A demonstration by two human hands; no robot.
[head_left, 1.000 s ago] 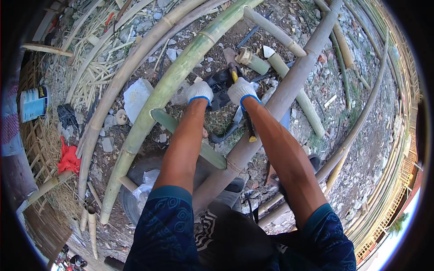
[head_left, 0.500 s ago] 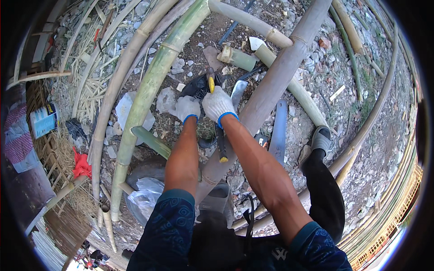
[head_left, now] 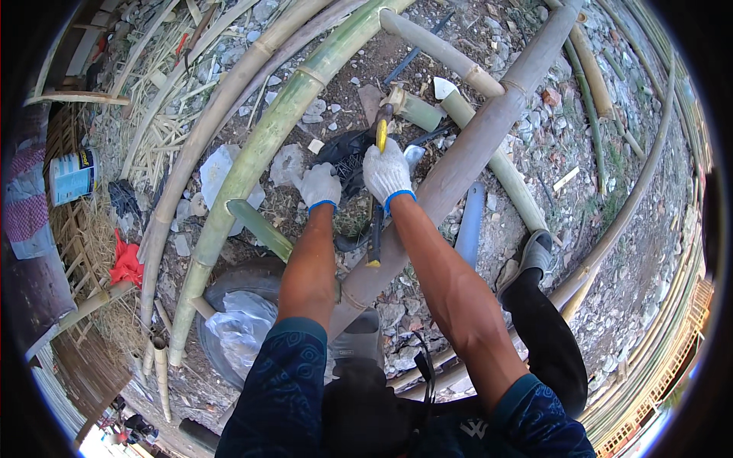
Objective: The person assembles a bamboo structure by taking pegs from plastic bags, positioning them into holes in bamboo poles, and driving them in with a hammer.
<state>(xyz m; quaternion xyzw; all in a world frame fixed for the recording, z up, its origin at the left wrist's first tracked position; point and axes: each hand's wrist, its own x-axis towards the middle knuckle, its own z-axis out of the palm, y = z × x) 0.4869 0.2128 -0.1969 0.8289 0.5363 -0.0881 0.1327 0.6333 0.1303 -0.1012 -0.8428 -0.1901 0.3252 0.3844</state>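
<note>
Low down, over stony ground, the right hand point(head_left: 387, 172) wears a white knit glove with a blue cuff, its fingers clamped round a long-handled tool point(head_left: 382, 136). Tool: slender, roughly upright in view; bright yellow section showing just above the fist, dark blunt end beyond that; below the glove the shaft runs black to a small yellow tip, close against a thick grey-brown bamboo pole point(head_left: 458, 168). Exact kind of tool unclear, its middle hidden by the glove. Left hand point(head_left: 318, 185), gloved alike, sits at the near-left edge of a black bag point(head_left: 336, 147); fingers curled, though whether they pinch anything I cannot tell. Bag: crumpled, thin, dull, lying on the dirt between the green bamboo pole point(head_left: 259, 145) and the grey-brown one, with dark, thin pieces at its middle, too small to identify. Just beyond, a short cut length of bamboo point(head_left: 418, 111), green with a paler end. Right of the grey-brown pole, a flat blue-grey blade point(head_left: 471, 225) lies near the right forearm.
</note>
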